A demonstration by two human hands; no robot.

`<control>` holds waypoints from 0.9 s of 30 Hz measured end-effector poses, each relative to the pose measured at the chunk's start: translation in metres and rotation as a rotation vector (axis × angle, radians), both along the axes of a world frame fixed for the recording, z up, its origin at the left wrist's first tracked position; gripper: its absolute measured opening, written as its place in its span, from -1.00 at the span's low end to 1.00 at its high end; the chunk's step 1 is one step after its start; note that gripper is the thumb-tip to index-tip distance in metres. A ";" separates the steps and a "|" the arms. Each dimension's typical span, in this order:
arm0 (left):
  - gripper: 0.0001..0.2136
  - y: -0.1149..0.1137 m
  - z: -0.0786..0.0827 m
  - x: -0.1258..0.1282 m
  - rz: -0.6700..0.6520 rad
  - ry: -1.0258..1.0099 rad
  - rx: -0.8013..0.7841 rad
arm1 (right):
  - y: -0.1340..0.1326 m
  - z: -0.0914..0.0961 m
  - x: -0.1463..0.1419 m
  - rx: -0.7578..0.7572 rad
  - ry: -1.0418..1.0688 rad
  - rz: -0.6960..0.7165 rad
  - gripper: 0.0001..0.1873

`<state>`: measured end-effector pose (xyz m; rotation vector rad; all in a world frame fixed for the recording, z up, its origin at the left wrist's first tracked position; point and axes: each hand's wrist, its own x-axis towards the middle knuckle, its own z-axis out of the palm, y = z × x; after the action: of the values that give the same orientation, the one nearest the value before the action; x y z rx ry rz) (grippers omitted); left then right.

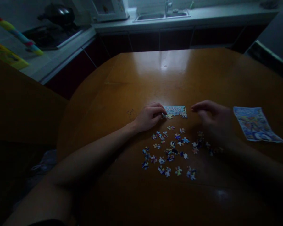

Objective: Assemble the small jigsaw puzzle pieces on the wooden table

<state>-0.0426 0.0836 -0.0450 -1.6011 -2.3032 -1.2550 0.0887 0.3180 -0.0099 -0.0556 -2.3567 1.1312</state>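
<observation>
A partly joined jigsaw puzzle (pixel 175 110), pale blue along the top with a ragged lower edge, lies flat on the wooden table. My left hand (pixel 151 116) rests at its left end, fingers bent and gripping that edge; the fingertips partly cover it. To the right of the puzzle, my right hand (pixel 212 117) hovers apart from it, slightly blurred, the thumb separated from the fingers and nothing visible between them. Many loose jigsaw pieces (pixel 162 160) are scattered below the puzzle. Some darker pieces (pixel 195 145) lie near my right wrist, partly in shadow.
A creased printed picture sheet (pixel 257 124) lies right of my right hand. The round-cornered table (pixel 103 103) stands before a counter with a sink (pixel 151 16). At the left are a stove with a dark pan (pixel 58 14) and a colourful tube (pixel 19 35).
</observation>
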 end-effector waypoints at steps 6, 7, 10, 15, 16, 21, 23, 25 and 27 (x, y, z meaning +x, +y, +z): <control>-0.77 -0.002 0.002 0.001 -0.049 0.026 0.010 | 0.048 -0.020 -0.028 -0.093 -0.063 -0.179 -0.80; -0.79 -0.002 0.002 0.001 -0.065 0.047 0.002 | 0.049 -0.024 -0.029 -0.090 -0.089 -0.178 -0.80; -0.88 -0.002 0.003 0.003 -0.102 0.179 -0.063 | 0.047 -0.035 -0.032 -0.093 -0.135 -0.146 -0.80; -0.89 -0.003 0.006 0.011 -0.081 0.365 -0.172 | 0.046 -0.040 -0.036 -0.107 -0.150 -0.103 -0.80; -0.88 -0.004 0.006 0.012 -0.084 0.376 -0.175 | 0.046 -0.039 -0.036 -0.103 -0.157 -0.102 -0.80; -0.80 -0.004 0.012 0.013 -0.083 0.359 -0.173 | 0.045 -0.038 -0.036 -0.087 -0.163 -0.090 -0.79; -0.75 -0.005 0.014 0.012 -0.095 0.335 -0.187 | 0.045 -0.039 -0.037 -0.097 -0.165 -0.079 -0.79; -0.72 -0.005 0.015 0.011 -0.103 0.318 -0.207 | 0.044 -0.040 -0.037 -0.105 -0.166 -0.071 -0.80; -0.70 -0.006 0.015 0.011 -0.112 0.307 -0.218 | 0.044 -0.040 -0.037 -0.107 -0.166 -0.067 -0.80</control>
<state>-0.0320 0.0779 -0.0296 -1.8625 -2.2427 -0.7276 0.0513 0.3617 -0.0498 -0.2742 -2.4157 1.2619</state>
